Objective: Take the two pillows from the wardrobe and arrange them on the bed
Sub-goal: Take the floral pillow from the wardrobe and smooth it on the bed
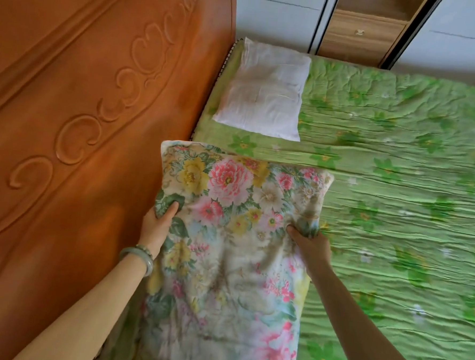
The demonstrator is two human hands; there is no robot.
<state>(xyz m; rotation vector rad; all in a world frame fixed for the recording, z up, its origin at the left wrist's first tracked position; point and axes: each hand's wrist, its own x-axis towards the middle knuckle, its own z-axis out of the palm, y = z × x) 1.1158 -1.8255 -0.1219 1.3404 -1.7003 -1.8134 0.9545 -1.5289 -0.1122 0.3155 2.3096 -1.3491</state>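
The flowered pillow (226, 248) is held over the near part of the bed (395, 217), just beside the carved wooden headboard (82, 114). Its left edge is pinched by the left hand (158, 222), thumb on top and the other fingers hidden beneath, so the fingers are clamped on the cloth. A bunched fold on its right side is gripped by the right hand (310, 245), fingers closed around it. Whether the pillow already rests on the green bedspread or is lifted a little cannot be told.

The pillow's long axis is seen to run from the person away along the headboard, its far short edge pointing toward the white pillow (264, 89), which lies flat at the far corner of the bed, near the wardrobe (365, 29). The two pillows are apart, with a strip of bedspread between them.

Several risks can be judged from here. The right-hand grip is only on gathered cover cloth, so the filling could sag or be left lumpy when released. The pillow could be set askew to the headboard, or dropped partly into the gap at the bed's edge. The bedspread, already wrinkled, could be dragged further if the pillow is slid.
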